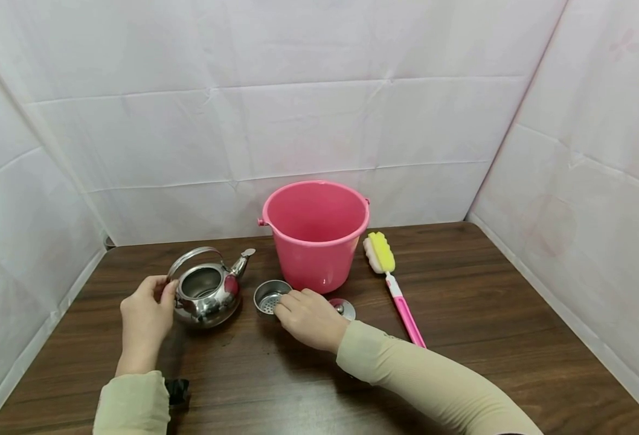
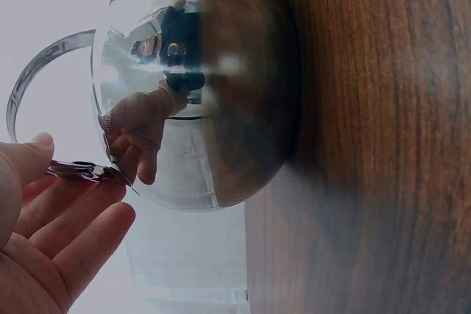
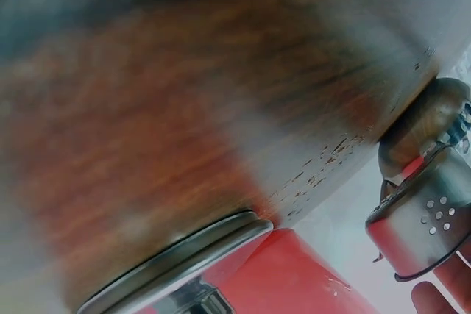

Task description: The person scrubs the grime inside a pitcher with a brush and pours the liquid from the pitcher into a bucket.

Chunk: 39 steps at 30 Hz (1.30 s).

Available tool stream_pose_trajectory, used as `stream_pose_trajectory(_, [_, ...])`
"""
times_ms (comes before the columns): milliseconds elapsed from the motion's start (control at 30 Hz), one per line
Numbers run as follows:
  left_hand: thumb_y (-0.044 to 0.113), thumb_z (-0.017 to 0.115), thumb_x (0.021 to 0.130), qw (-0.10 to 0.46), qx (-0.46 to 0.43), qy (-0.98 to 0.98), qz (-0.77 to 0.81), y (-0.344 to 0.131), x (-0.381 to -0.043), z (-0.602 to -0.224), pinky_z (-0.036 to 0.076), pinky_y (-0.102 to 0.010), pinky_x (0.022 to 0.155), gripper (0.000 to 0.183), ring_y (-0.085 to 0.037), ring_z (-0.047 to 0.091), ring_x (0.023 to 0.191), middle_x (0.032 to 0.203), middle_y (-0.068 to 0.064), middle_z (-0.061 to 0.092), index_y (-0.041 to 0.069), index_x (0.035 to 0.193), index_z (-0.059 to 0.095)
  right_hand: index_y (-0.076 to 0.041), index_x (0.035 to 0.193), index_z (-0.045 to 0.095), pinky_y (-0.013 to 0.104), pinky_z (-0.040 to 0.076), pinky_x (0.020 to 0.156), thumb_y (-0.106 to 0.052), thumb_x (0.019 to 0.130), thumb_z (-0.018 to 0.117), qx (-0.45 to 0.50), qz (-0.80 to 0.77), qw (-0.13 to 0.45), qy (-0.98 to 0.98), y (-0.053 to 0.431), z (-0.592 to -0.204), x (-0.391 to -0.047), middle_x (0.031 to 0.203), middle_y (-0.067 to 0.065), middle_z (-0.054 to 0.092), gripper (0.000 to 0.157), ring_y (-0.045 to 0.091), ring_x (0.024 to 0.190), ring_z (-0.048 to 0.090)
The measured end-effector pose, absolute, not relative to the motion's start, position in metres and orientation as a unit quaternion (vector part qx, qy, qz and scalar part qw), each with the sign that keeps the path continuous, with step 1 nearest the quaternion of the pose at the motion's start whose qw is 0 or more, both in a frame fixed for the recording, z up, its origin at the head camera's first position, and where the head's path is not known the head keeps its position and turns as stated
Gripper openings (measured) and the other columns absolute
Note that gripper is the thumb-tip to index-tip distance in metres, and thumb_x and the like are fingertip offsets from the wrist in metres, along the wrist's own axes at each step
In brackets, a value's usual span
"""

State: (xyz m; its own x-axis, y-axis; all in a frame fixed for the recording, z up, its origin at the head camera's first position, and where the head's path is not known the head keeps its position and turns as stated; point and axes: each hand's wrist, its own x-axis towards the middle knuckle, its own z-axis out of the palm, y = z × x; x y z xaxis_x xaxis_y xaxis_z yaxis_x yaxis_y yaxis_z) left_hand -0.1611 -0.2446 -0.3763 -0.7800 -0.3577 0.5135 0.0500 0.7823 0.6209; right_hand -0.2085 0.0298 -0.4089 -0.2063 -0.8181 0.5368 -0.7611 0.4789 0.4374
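Note:
A shiny steel kettle (image 1: 208,302) without its lid stands at the left of the table, spout pointing right. My left hand (image 1: 148,311) pinches the base of its arched handle (image 2: 45,71) between thumb and fingers, as the left wrist view shows. To the kettle's right, my right hand (image 1: 310,319) grips a small round steel strainer (image 1: 267,296) by its right side. Holes show in the strainer (image 3: 430,215) in the right wrist view, with fingertips (image 3: 430,301) at its edge. Beside the right hand lies the kettle's lid (image 1: 346,309), partly hidden behind that hand.
A pink bucket (image 1: 319,257) stands behind the strainer and lid. Right of it lies a sponge brush (image 1: 382,254) with a pink handle, partly covered by my right forearm. White sheeting (image 1: 308,121) encloses the dark wooden table (image 1: 488,290). Small droplets (image 3: 316,174) dot the tabletop.

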Motion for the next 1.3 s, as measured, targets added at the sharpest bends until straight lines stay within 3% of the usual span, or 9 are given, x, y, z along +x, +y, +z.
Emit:
stream_pose_trajectory(433, [0.011,0.06,0.092,0.319,0.086,-0.889,-0.317,-0.244,-0.161,-0.376,0.048,-0.041,0.063,0.021,-0.035,0.064,0.077,0.09,-0.026,0.068,-0.007,0.103,0.062,-0.014,0.083,0.061,0.024,0.044,0.059,-0.016,0.084,0.064,0.518,-0.04,0.359,-0.775,0.036,-0.408,-0.207,0.082,-0.003,0.062,0.003,0.013,0.075,0.059])
stream_pose_trajectory(767, [0.012,0.061,0.092,0.322,0.083,-0.887,-0.32,-0.245,-0.162,-0.376,0.047,-0.041,0.062,0.022,-0.035,0.063,0.075,0.089,-0.027,0.067,-0.007,0.102,0.062,-0.015,0.082,0.062,0.024,0.045,0.06,-0.015,0.088,0.058,0.521,-0.056,0.345,-0.779,0.041,-0.408,-0.205,0.083,-0.004,0.064,0.008,0.012,0.077,0.061])
stream_pose_trajectory(1200, [0.012,0.059,0.093,0.316,0.086,-0.889,-0.321,-0.244,-0.16,-0.375,0.047,-0.045,0.066,0.022,-0.036,0.064,0.078,0.09,-0.026,0.067,-0.007,0.103,0.062,-0.017,0.081,0.063,0.023,0.045,0.058,-0.014,0.087,0.062,0.517,-0.089,0.32,-0.789,0.044,-0.41,-0.201,0.08,-0.005,0.063,0.006,0.011,0.075,0.06])
stream_pose_trajectory(1300, [0.012,0.06,0.092,0.316,0.088,-0.89,-0.317,-0.245,-0.161,-0.375,0.047,-0.041,0.064,0.022,-0.035,0.064,0.078,0.09,-0.026,0.068,-0.007,0.103,0.062,-0.017,0.082,0.063,0.023,0.045,0.058,-0.014,0.087,0.062,0.514,-0.099,0.314,-0.792,0.045,-0.41,-0.2,0.079,-0.006,0.063,0.006,0.011,0.075,0.06])
